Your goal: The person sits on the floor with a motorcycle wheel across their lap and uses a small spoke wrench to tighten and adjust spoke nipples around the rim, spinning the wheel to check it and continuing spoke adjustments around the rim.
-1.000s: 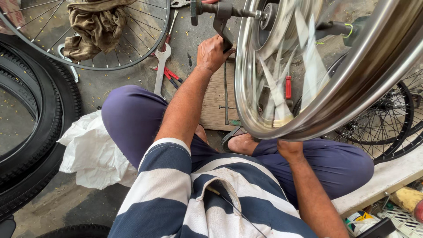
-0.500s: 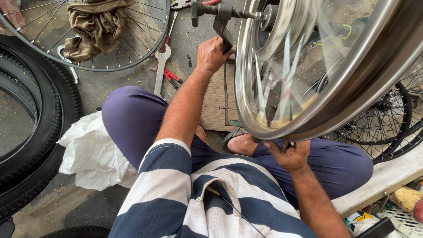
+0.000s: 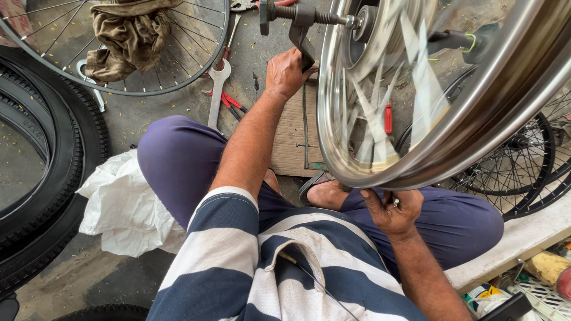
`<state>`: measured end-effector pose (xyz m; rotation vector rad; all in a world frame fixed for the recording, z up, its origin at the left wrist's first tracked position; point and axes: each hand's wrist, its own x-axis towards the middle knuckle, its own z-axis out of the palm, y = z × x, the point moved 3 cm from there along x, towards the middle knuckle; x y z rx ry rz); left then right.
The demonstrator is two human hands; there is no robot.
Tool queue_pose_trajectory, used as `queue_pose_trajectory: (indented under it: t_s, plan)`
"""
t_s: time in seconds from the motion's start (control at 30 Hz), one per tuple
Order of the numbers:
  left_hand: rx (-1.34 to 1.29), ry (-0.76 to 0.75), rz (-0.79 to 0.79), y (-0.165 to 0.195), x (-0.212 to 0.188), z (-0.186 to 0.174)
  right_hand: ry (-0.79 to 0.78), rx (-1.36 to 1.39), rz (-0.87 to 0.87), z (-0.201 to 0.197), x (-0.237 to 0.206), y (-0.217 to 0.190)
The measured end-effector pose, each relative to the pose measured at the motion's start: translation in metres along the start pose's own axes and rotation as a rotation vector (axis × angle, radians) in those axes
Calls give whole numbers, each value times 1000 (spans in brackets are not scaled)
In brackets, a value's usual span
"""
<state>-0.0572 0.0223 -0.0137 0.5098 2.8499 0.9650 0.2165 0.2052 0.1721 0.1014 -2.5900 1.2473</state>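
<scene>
Both hands grasping: left hand [image 3: 288,72] stand arm [image 3: 301,37], right hand [image 3: 392,211] blurred rim [image 3: 476,134]

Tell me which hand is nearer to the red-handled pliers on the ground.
Left. The left hand grips the stand arm just right of the red-handled pliers. The right hand is much farther, under the rim of the spinning wheel.

Navy-and-white striped short-sleeved shirt [image 3: 262,261], purple trousers [image 3: 178,166], possibly sandal [image 3: 312,184] on foot.
</scene>
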Motion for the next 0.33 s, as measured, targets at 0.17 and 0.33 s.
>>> queue_pose_trajectory:
  t_s: [0.17, 0.33]
  plan:
    - [6, -15, -10, 0, 0, -1, -8, -23, 7, 1, -1, 1]
    - [5, -24, -19, 0, -1, -2, -14, -80, 3, 1, -2, 3]
